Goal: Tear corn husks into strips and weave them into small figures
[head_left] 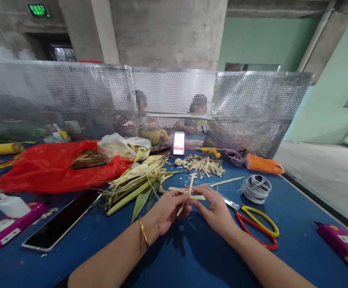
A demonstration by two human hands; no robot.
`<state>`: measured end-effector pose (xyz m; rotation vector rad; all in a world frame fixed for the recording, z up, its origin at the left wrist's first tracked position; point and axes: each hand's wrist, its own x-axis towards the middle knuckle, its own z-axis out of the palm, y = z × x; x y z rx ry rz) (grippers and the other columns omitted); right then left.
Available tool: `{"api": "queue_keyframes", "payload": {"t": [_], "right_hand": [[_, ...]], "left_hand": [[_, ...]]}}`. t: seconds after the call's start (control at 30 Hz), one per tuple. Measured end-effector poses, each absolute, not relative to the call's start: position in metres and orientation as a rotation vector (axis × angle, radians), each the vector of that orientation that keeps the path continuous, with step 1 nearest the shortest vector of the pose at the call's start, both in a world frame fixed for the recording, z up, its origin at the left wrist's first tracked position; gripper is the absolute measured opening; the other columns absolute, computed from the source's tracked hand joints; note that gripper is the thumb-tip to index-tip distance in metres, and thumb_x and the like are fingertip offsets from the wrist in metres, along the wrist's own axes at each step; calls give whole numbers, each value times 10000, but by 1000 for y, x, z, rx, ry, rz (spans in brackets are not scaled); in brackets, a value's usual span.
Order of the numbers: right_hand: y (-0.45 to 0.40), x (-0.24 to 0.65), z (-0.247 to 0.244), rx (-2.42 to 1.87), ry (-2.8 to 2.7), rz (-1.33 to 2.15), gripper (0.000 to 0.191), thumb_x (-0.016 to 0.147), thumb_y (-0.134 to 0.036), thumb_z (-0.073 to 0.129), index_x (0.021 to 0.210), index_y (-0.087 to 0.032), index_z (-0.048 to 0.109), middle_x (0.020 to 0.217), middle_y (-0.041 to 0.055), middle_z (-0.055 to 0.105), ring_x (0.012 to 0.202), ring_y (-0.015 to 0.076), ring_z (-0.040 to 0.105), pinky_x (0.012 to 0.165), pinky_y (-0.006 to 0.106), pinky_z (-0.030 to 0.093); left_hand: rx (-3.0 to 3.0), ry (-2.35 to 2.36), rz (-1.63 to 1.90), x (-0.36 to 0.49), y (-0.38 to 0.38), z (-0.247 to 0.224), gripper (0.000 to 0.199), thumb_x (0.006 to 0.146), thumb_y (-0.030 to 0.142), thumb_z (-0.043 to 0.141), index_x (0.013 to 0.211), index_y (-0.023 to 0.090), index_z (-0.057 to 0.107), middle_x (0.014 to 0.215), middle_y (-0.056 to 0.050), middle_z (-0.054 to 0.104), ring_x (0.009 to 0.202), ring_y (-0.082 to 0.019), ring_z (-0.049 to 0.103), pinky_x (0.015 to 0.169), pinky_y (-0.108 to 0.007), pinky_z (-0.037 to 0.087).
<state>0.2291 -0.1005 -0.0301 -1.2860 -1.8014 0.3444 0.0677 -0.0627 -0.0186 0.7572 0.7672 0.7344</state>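
Two pale, flat plant strips (191, 185) cross each other above the blue table. Where they cross, my left hand (171, 209) pinches them between thumb and fingers; a gold bangle circles that wrist. My right hand (212, 208) has its thumb and fingertips closed at the right end of the crosswise strip. Scissors (242, 210) with one red and one yellow handle lie just right of my right hand, their blades partly hidden behind it. Beyond my left hand spreads a bundle of dried leaves and husks (138, 182).
A ball of grey string (256, 189) and an orange packet (264, 164) lie at the right. Shavings (205, 165) are heaped beyond my hands. A red bag (50, 172), a phone (64, 220) and a magenta power strip (36, 210) occupy the left. A perforated metal screen (174, 92) stands behind, people beyond it.
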Motion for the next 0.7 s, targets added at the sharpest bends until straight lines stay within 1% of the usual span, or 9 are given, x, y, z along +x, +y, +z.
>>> {"api": "queue_keyframes", "payload": {"t": [0.07, 0.17, 0.3, 0.4, 0.57, 0.7], "right_hand": [[-104, 228, -27, -1307, -1705, 386, 258, 812, -225, 572, 1066, -228, 619, 1022, 54, 665, 963, 207, 588, 861, 343, 435], [-107, 226, -25, -1301, -1654, 450, 195, 808, -226, 553, 988, -214, 628, 964, 47, 675, 924, 204, 596, 819, 327, 451], [-109, 226, -24, -1244, -1690, 466, 126, 827, -271, 568, 910, -211, 641, 914, 37, 687, 897, 196, 599, 824, 315, 442], [-108, 226, -25, -1256, -1661, 468, 135, 850, -288, 547, 858, -208, 656, 853, 32, 692, 837, 184, 603, 782, 295, 441], [-105, 227, -26, -1304, -1520, 570, 154, 836, -288, 537, 741, -196, 617, 669, -3, 625, 658, 150, 557, 641, 256, 423], [-107, 225, -24, -1268, -1436, 565, 160, 810, -293, 544, 693, -194, 588, 635, -8, 595, 627, 146, 541, 613, 252, 417]], "left_hand": [[763, 801, 767, 68, -62, -18, 185, 733, 200, 719, 890, 122, 661, 713, -46, 695, 515, -74, 583, 546, -182, 465], [783, 826, 762, 67, -62, -17, 189, 730, 228, 720, 871, 119, 659, 681, -29, 678, 523, -74, 577, 556, -183, 457], [862, 833, 752, 66, -63, -16, 258, 641, 258, 783, 814, 113, 658, 651, -10, 650, 526, -75, 562, 559, -191, 441], [932, 829, 721, 67, -65, -17, 318, 599, 311, 807, 796, 117, 650, 635, -3, 637, 502, -68, 528, 532, -193, 412], [1088, 850, 684, 70, -66, -19, 440, 596, 436, 790, 854, 114, 637, 621, -16, 644, 473, -88, 544, 500, -206, 404], [1125, 848, 691, 71, -68, -17, 461, 595, 480, 774, 842, 115, 638, 602, -25, 647, 478, -105, 565, 529, -227, 441]]}}
